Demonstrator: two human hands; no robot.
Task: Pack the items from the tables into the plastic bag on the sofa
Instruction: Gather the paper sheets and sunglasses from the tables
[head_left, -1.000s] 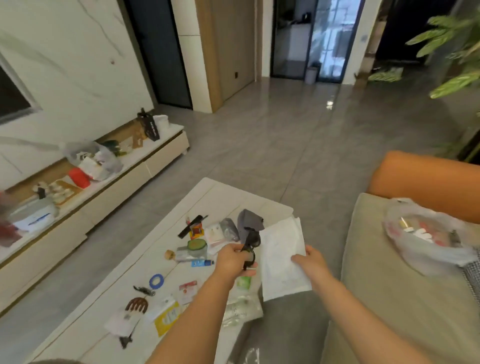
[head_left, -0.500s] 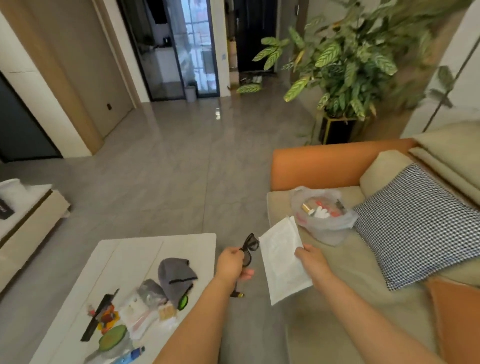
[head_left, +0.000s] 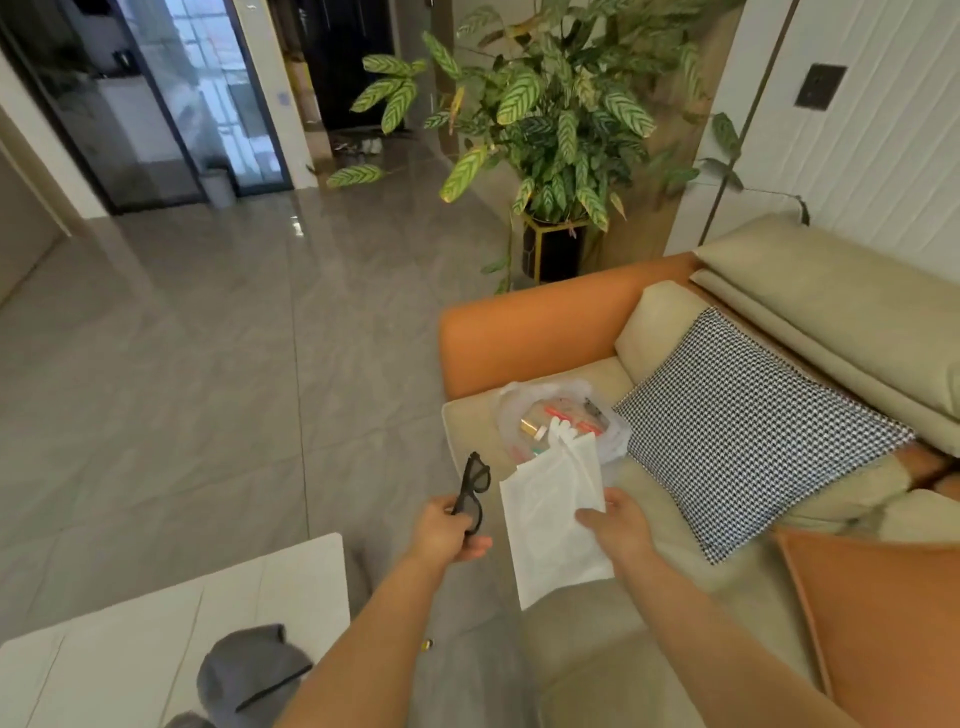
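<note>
Packet (head_left: 553, 525) edge at bag (head_left: 563, 421) mouth.

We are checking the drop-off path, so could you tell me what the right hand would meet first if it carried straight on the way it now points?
Probably the plastic bag on the sofa. The right hand points up and away, and the white packet it holds already overlaps the bag's near edge in the image. Depth is unclear from this single view.

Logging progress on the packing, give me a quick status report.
Left hand holds black glasses. Right hand holds white pouch, tip over plastic bag on sofa. Nothing blocking.
</note>
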